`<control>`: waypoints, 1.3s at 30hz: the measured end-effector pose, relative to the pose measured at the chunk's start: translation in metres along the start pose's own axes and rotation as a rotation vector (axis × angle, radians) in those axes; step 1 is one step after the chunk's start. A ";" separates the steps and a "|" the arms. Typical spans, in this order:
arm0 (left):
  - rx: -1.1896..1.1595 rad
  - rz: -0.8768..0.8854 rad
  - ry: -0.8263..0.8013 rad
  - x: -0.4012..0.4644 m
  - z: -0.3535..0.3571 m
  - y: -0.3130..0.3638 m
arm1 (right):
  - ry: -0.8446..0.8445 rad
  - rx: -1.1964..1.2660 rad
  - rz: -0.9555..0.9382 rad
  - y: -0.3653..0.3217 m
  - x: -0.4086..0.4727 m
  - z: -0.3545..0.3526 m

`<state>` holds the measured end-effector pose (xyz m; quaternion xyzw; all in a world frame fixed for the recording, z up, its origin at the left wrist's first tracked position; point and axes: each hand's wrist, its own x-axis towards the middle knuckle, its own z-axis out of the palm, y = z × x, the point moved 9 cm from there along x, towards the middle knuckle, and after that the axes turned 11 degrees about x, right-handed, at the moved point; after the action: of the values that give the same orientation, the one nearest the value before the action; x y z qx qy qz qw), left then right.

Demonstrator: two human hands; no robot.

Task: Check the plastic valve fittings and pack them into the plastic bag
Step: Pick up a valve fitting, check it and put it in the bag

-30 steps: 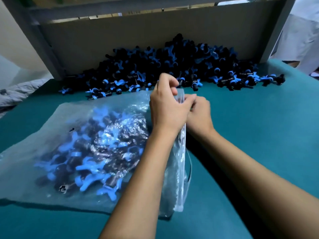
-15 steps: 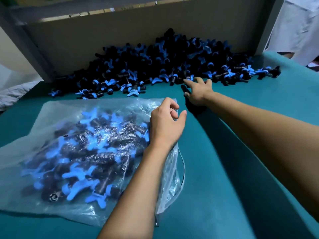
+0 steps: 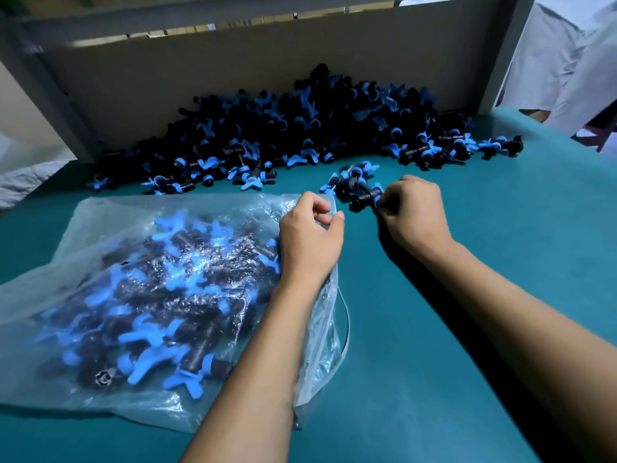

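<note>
A black valve fitting [image 3: 365, 197] with a blue handle sat pinched in the fingers of the right hand [image 3: 412, 212], low over the teal table [image 3: 500, 262], just beside a small cluster of fittings [image 3: 350, 182] pulled out from the main pile [image 3: 300, 135]. The left hand [image 3: 309, 235] was curled closed on the top edge of the clear plastic bag [image 3: 100, 222], at its mouth. The bag lay flat at left, already holding many fittings. The pile was heaped against a grey board [image 3: 200, 71] at the table's far edge.
</note>
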<state>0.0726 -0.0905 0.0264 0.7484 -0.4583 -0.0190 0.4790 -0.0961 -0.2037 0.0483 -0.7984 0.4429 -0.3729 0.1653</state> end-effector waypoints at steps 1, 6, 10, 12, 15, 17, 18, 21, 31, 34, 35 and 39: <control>0.005 -0.010 0.004 0.000 -0.002 0.000 | 0.023 0.041 0.014 0.004 -0.005 -0.006; -0.114 -0.126 -0.101 0.000 0.003 -0.006 | 0.241 0.541 0.240 0.041 -0.024 -0.025; -0.271 -0.205 -0.169 -0.002 0.009 -0.009 | 0.320 1.004 0.299 0.047 -0.031 -0.023; -0.421 -0.255 -0.224 -0.003 0.014 -0.009 | 0.213 1.153 0.255 0.035 -0.029 -0.014; -0.584 -0.294 -0.272 -0.004 0.016 -0.005 | 0.092 1.167 0.193 0.019 -0.028 -0.004; -0.627 -0.297 -0.279 -0.006 0.016 -0.004 | 0.054 1.176 0.174 0.015 -0.028 -0.001; -0.631 -0.300 -0.277 -0.007 0.016 -0.004 | 0.036 1.200 0.179 0.014 -0.028 0.001; -0.647 -0.306 -0.274 -0.008 0.017 -0.005 | -0.014 1.285 0.225 0.016 -0.029 0.006; -0.666 -0.319 -0.296 -0.011 0.020 -0.002 | -0.081 1.161 0.204 0.014 -0.028 0.012; -0.642 -0.312 -0.238 -0.009 0.014 -0.002 | -0.058 1.148 0.202 0.016 -0.026 0.011; -0.651 -0.318 -0.212 -0.007 0.011 -0.003 | -0.024 1.157 0.212 0.019 -0.025 0.009; -0.674 -0.327 -0.177 -0.006 0.006 -0.003 | 0.096 1.205 0.260 0.033 -0.024 0.000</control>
<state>0.0687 -0.0902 0.0185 0.6078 -0.3404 -0.3092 0.6474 -0.1231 -0.2021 0.0178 -0.4866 0.2549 -0.5698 0.6112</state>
